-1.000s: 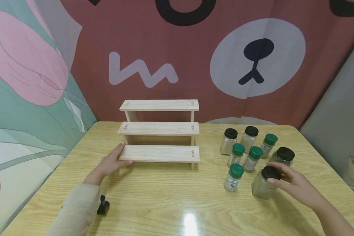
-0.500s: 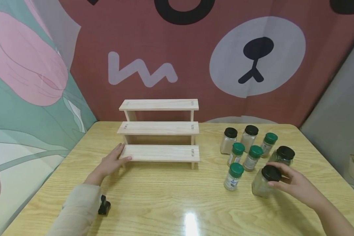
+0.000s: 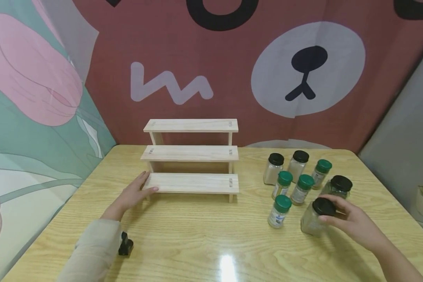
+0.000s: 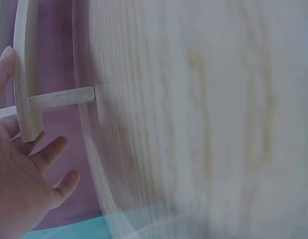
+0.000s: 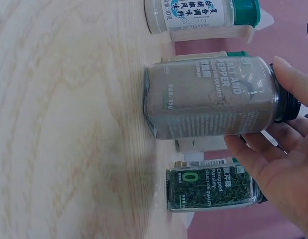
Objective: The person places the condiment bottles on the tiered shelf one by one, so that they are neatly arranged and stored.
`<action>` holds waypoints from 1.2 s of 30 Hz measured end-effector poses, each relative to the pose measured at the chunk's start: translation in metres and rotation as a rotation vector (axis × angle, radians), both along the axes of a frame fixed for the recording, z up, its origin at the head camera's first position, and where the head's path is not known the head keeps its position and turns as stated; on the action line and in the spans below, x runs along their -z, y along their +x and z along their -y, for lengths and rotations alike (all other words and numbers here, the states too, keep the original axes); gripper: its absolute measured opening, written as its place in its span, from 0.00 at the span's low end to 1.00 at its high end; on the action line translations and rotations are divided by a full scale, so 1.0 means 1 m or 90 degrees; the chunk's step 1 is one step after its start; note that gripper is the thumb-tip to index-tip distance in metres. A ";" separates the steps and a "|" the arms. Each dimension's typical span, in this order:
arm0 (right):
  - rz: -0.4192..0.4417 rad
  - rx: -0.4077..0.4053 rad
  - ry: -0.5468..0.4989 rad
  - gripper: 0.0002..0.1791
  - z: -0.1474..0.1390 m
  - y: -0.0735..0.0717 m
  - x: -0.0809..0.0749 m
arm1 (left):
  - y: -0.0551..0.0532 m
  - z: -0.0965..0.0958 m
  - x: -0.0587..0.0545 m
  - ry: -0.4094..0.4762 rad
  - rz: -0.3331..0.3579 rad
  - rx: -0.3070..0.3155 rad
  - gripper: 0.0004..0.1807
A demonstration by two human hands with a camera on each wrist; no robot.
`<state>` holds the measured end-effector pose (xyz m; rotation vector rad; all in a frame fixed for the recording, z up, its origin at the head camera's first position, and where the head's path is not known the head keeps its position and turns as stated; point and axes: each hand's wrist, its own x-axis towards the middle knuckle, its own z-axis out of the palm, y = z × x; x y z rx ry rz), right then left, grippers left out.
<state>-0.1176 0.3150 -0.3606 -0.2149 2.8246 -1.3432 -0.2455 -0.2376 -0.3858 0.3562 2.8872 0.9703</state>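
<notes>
My left hand (image 3: 132, 196) holds the left end of the bottom board of a three-step wooden shelf (image 3: 190, 183). Its thumb lies along the front edge while the fingers reach round the end; in the left wrist view some of them are spread off the board. On the right, my other hand (image 3: 354, 221) grips a clear spice jar (image 5: 209, 99) near its black lid, thumb on one side and fingers on the other. The jar's label reads "pepper" over a greyish-brown powder. Just behind it stands a chopped parsley jar (image 5: 211, 186).
Green-capped spice bottles stand left of and behind the held jar, the closest being a white-labelled one (image 3: 277, 218). Two black-lidded jars (image 3: 273, 172) are further back. A small black object (image 3: 125, 244) is by the left sleeve. A printed cloth (image 3: 232, 86) hangs behind the table (image 3: 197, 243).
</notes>
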 end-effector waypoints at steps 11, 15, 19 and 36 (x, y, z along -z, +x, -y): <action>-0.061 0.058 0.028 0.31 0.006 0.003 0.003 | -0.002 -0.001 -0.002 0.013 0.016 0.005 0.46; -0.078 0.076 0.042 0.31 0.007 0.003 0.002 | -0.001 -0.001 -0.003 0.015 0.024 0.004 0.46; -0.081 0.092 0.047 0.31 0.005 0.004 -0.002 | 0.000 -0.002 -0.006 0.018 0.027 0.003 0.46; -0.140 0.109 0.023 0.29 -0.002 -0.001 -0.033 | 0.000 -0.001 -0.004 0.031 0.033 0.003 0.45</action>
